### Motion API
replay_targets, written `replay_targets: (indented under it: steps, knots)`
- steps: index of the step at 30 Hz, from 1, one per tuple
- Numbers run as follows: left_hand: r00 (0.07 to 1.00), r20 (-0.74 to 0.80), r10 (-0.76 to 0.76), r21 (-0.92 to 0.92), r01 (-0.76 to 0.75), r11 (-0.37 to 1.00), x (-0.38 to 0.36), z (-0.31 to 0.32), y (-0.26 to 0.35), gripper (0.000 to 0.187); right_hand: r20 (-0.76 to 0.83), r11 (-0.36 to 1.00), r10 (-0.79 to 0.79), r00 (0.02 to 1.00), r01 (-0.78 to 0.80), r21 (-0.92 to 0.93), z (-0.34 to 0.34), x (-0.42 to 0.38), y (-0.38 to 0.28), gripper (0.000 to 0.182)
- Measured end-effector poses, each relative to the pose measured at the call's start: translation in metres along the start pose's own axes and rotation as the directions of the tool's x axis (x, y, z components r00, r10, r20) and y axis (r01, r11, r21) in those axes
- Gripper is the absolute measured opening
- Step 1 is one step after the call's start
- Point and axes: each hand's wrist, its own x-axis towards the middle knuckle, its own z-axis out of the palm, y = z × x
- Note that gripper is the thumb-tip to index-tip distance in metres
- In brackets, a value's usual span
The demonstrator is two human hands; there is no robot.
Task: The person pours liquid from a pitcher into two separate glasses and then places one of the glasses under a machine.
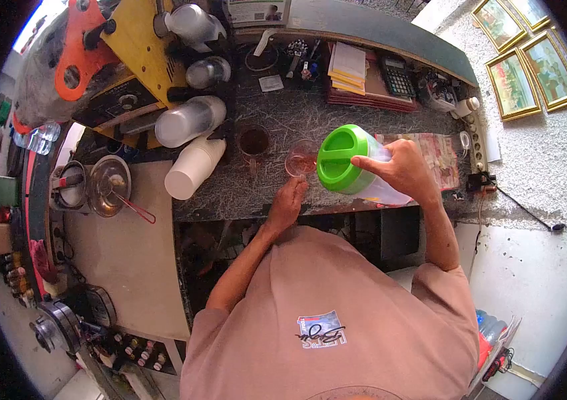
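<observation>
My right hand [400, 170] is closed on a clear plastic pitcher [378, 167] with a bright green lid [343, 159]. The pitcher is tilted to the left, its lid end beside a clear glass cup [301, 157] that holds something reddish-brown low inside. My left hand [288, 200] is closed at the near side of that cup, where a handle would be; the fingers hide the grip. Left of it on the dark counter stands a glass mug [254, 141] with dark contents, its handle toward me. Whether anything flows from the pitcher cannot be seen.
Stacked plastic and paper cups [193, 167] jut out at left beside a yellow machine [140, 40]. A metal strainer bowl [110, 187] is on the lower left surface. Banknotes [438, 157] lie at right; a calculator [397, 75] and envelopes [349, 63] sit behind.
</observation>
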Motion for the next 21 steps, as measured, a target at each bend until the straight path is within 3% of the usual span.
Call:
replay_targets:
  steps: [2, 4, 7, 17, 19, 21]
  knots:
    - [1.0, 0.008, 0.0, 0.0, 0.0, 1.0, 0.0, -0.002, 0.004, 0.027, 0.008, 1.0, 0.004, 1.0, -0.004, -0.008, -0.003, 0.001, -0.002, 0.064]
    - [1.0, 0.017, 0.0, -0.001, 0.0, 1.0, 0.0, -0.003, 0.005, 0.027, -0.008, 0.998, 0.018, 1.0, -0.017, 0.057, -0.004, 0.001, -0.002, 0.078]
    - [0.999, 0.029, -0.015, 0.032, 0.014, 0.999, 0.0, -0.002, 0.001, 0.026, 0.008, 0.998, 0.037, 0.999, -0.038, 0.059, -0.009, 0.0, -0.007, 0.078]
    - [0.999, -0.008, 0.042, 0.064, -0.041, 0.997, 0.0, -0.001, 0.001, 0.021, 0.014, 1.0, -0.007, 1.0, 0.007, -0.007, -0.019, 0.001, -0.011, 0.078]
    - [1.0, 0.001, 0.028, 0.067, -0.028, 0.997, 0.0, -0.001, 0.003, 0.021, 0.048, 1.0, 0.016, 0.999, -0.015, -0.028, -0.022, 0.001, -0.014, 0.066]
    - [0.999, -0.012, 0.052, 0.048, -0.052, 0.998, 0.0, 0.0, 0.003, 0.021, 0.051, 0.999, 0.026, 0.998, -0.024, -0.031, -0.024, 0.001, -0.014, 0.066]
